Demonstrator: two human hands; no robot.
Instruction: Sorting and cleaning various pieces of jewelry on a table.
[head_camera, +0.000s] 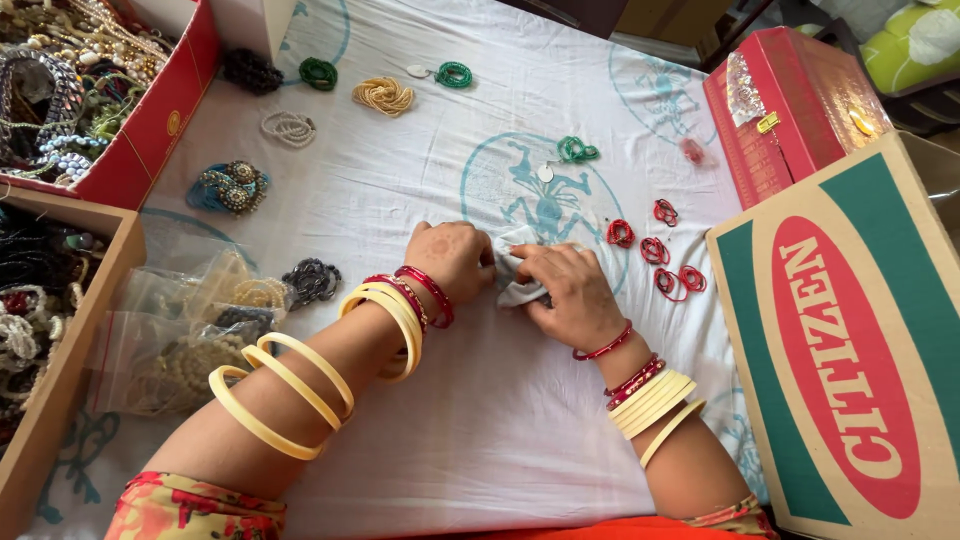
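Both forearms, ringed with cream and red bangles, reach in from the sheet's (480, 440) near edge and meet at its middle. The left hand (452, 258) and right hand (570, 292) both pinch a small clear bag (517, 268) between them, fingers curled tight on it. At the left edge, a wooden tray (40, 420) holds dark beads. In the far left corner, a red box (150, 120) brims with necklaces.

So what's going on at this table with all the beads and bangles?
A person wearing cream and red bangles has both hands on a small clear packet in the middle of a white printed cloth. The left hand and right hand pinch it from either side. Small red rings lie just to the right, green bead coils farther up, and boxes of jewellery on the left.
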